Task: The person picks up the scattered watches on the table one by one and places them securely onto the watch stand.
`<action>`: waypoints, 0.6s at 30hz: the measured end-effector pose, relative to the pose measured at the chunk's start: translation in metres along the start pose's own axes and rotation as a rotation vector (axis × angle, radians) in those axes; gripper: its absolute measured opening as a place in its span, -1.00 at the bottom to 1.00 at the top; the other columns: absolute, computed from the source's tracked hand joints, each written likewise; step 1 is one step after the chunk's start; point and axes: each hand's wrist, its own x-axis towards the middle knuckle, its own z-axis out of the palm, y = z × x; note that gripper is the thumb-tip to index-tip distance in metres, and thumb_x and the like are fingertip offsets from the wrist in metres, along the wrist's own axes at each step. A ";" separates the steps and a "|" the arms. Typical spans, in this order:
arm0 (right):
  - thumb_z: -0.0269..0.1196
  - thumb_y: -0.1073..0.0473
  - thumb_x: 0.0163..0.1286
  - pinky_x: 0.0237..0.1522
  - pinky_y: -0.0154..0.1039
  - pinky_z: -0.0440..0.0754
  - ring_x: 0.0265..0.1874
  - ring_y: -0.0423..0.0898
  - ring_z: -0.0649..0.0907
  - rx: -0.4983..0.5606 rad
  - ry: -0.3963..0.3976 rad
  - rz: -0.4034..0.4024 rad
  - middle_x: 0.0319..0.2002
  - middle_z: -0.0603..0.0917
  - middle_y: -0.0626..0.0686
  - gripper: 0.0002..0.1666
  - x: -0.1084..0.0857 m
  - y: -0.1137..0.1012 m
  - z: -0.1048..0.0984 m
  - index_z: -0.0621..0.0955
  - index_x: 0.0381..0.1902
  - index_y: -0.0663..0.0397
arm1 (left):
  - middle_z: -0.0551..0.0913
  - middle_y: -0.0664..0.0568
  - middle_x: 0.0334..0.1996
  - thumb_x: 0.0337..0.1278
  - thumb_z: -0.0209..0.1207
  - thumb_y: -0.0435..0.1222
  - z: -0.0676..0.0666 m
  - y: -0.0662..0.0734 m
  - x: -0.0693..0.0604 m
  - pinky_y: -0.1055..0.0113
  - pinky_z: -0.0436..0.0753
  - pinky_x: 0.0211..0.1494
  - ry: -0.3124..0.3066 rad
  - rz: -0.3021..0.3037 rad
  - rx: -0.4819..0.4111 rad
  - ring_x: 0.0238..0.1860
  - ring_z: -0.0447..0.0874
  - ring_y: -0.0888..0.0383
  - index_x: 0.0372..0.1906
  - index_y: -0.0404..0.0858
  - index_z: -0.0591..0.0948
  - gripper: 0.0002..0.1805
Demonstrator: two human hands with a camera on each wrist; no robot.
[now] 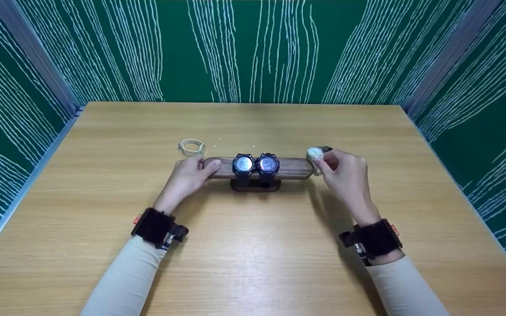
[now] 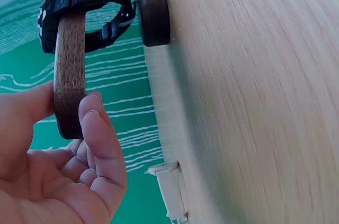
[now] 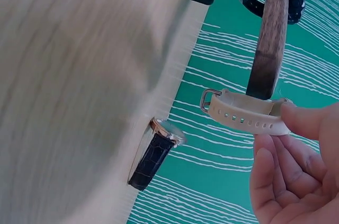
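Observation:
A wooden bar stand (image 1: 294, 168) carries two black digital watches (image 1: 243, 164) side by side near its middle. My left hand (image 1: 190, 176) pinches the bar's left end between thumb and fingers; the left wrist view shows the thumb on one face of the bar (image 2: 70, 75) and fingertips on the other. My right hand (image 1: 346, 176) pinches a white-strapped watch (image 1: 315, 153) at the bar's right end. In the right wrist view the buckled white strap (image 3: 243, 117) forms a loop just beside the bar's tip (image 3: 265, 70); whether the tip is inside it, I cannot tell.
A cream-strapped watch (image 1: 192, 146) lies behind my left hand on the wooden table (image 1: 253, 245). A black-strapped watch with a gold-coloured case (image 3: 151, 163) lies on the table behind my right hand. Several tiny pale bits are scattered behind the stand. Green walls with white lines surround the table.

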 end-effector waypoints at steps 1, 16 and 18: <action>0.48 0.26 0.39 -0.39 -0.40 0.57 -0.50 0.01 0.78 -0.003 -0.001 -0.002 -0.42 0.82 0.16 -0.85 0.000 0.000 0.001 0.79 -0.27 0.30 | 0.65 0.05 -0.46 0.52 0.18 0.15 0.000 0.000 0.000 0.25 0.49 -0.34 0.001 -0.001 -0.002 -0.46 0.54 0.12 -0.22 -0.15 0.55 -0.57; 0.48 0.25 0.37 -0.40 -0.27 0.55 -0.51 -0.03 0.75 -0.022 -0.048 -0.037 -0.41 0.84 0.11 -0.88 -0.004 -0.004 0.009 0.79 -0.28 0.25 | 0.65 0.07 -0.47 0.53 0.19 0.11 0.001 -0.001 0.000 0.27 0.48 -0.33 0.003 0.011 -0.025 -0.45 0.57 0.15 -0.23 -0.14 0.55 -0.60; 0.49 0.25 0.36 -0.41 -0.28 0.54 -0.52 -0.03 0.73 -0.025 -0.050 -0.038 -0.42 0.83 0.11 -0.87 -0.004 -0.004 0.009 0.79 -0.29 0.24 | 0.64 0.07 -0.46 0.52 0.19 0.12 0.001 -0.001 0.000 0.27 0.48 -0.33 0.000 0.013 -0.027 -0.45 0.56 0.14 -0.23 -0.14 0.54 -0.59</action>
